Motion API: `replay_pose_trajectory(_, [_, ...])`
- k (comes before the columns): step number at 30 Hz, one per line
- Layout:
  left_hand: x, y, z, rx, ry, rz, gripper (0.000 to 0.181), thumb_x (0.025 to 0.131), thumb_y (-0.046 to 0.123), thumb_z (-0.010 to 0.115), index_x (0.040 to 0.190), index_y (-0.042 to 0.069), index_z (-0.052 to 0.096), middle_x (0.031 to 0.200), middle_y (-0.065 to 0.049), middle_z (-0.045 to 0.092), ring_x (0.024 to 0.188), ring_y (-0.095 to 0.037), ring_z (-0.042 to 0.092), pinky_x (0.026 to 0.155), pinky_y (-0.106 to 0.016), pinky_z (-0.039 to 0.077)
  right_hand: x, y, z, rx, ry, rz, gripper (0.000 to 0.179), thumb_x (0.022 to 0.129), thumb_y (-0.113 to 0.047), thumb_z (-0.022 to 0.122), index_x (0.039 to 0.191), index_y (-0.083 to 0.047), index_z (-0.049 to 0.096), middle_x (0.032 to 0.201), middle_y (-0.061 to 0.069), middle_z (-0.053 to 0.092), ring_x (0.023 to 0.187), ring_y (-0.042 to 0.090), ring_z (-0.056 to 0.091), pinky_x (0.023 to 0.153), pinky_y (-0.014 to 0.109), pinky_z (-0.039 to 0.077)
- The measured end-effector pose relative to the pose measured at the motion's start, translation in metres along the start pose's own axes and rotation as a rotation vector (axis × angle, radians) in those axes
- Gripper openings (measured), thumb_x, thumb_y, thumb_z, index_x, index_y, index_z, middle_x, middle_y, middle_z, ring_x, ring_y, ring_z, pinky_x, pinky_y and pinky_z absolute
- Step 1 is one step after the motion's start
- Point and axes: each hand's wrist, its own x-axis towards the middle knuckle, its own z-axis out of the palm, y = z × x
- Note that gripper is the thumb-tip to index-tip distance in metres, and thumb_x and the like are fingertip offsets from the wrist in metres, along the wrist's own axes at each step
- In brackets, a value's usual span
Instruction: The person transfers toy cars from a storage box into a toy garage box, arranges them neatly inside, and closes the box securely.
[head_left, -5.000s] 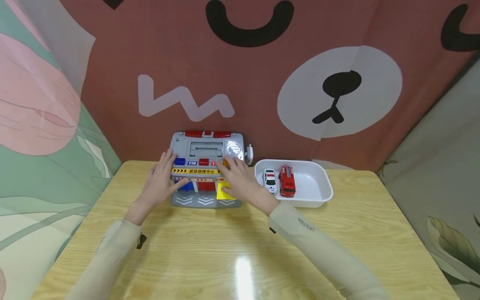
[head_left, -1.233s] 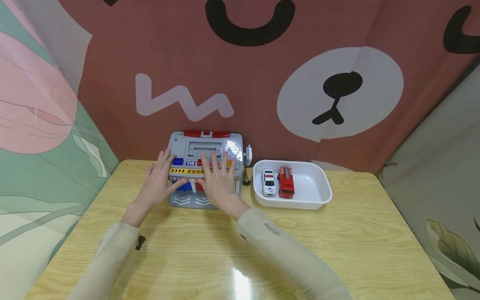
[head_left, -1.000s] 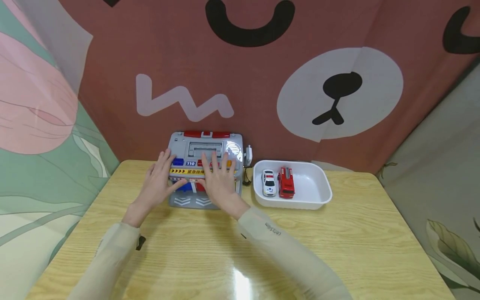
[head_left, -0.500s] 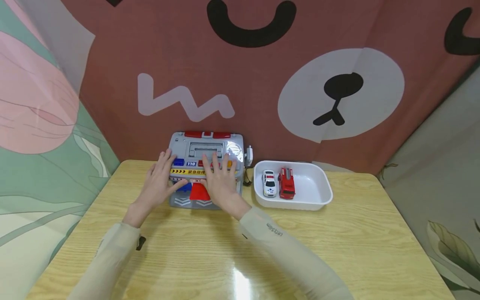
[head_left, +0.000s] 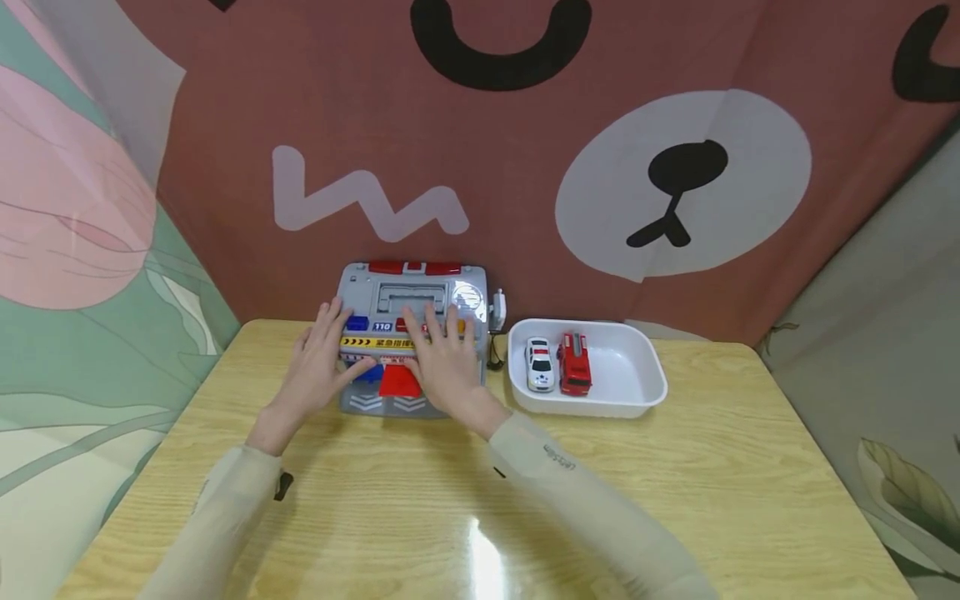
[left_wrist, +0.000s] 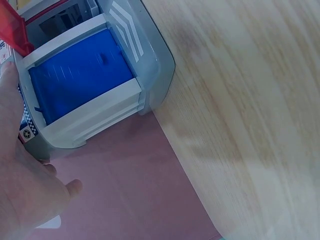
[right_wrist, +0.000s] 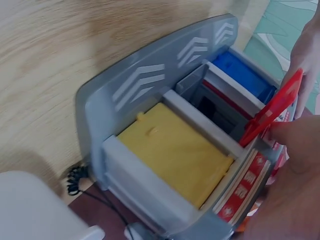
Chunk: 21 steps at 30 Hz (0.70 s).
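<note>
A grey toy garage (head_left: 367,292) with a row of buttons stands at the table's back. My left hand (head_left: 315,358) rests against its left end, fingers straight along the top edge and thumb across the front. My right hand (head_left: 450,367) lies spread over its right half, fingertips on the button row; the buttons beneath are partly hidden. The middle red door (head_left: 400,382) is swung up and out, with a dark bay behind it in the right wrist view. The blue door (left_wrist: 82,72) and the yellow door (right_wrist: 172,150) are down flat in their frames.
To the right of the garage, a white tub (head_left: 626,383) holds a white toy police car (head_left: 539,365) and a red toy fire engine (head_left: 574,365). A small white handset (head_left: 498,311) with a coiled black cord (right_wrist: 76,180) hangs at the garage's right side.
Over five seconds my right hand has shifted left along the buttons and the yellow door has gone down. Within the last second the red door has swung out. My left hand has stayed put.
</note>
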Motion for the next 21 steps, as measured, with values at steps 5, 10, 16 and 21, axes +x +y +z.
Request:
replay_pose_trajectory(5, [-0.001,0.0,-0.001,-0.005,0.012,0.005,0.092,0.087,0.054,0.064,0.153,0.005,0.023,0.161,-0.01,0.005,0.146,-0.033,0.002,0.109,-0.065,0.014,-0.006,0.009,0.0,0.003,0.077,-0.055,0.07,0.1,-0.05,0.04,0.157,-0.024,0.007,0.159,0.011,0.019,0.142,0.041,0.019,0.112,0.054,0.022])
replay_pose_trajectory(10, [-0.003,-0.001,-0.001,-0.008,0.021,0.019,0.091,0.088,0.052,0.064,0.153,0.004,0.023,0.161,-0.011,0.005,0.146,-0.033,0.002,0.108,-0.065,0.014,-0.011,0.013,-0.001,0.025,0.07,-0.071,0.066,0.101,-0.049,0.036,0.157,-0.024,0.009,0.16,0.01,0.013,0.142,0.043,0.017,0.114,0.05,0.021])
replay_pose_trajectory(16, [-0.003,-0.002,-0.001,0.001,0.019,0.017,0.092,0.087,0.053,0.065,0.153,0.005,0.023,0.161,-0.01,0.005,0.146,-0.033,0.003,0.108,-0.065,0.015,-0.017,0.021,-0.004,0.065,0.08,-0.065,0.066,0.101,-0.048,0.038,0.156,-0.022,0.014,0.16,0.012,0.014,0.141,0.043,0.021,0.113,0.048,0.024])
replay_pose_trajectory(21, [-0.001,0.001,-0.001,-0.021,0.008,0.006,0.092,0.087,0.052,0.066,0.153,0.007,0.022,0.162,-0.009,0.004,0.146,-0.032,0.001,0.109,-0.064,0.013,-0.025,0.035,-0.006,0.099,0.088,-0.049,0.065,0.101,-0.048,0.04,0.156,-0.022,0.017,0.159,0.014,0.014,0.14,0.044,0.021,0.111,0.051,0.026])
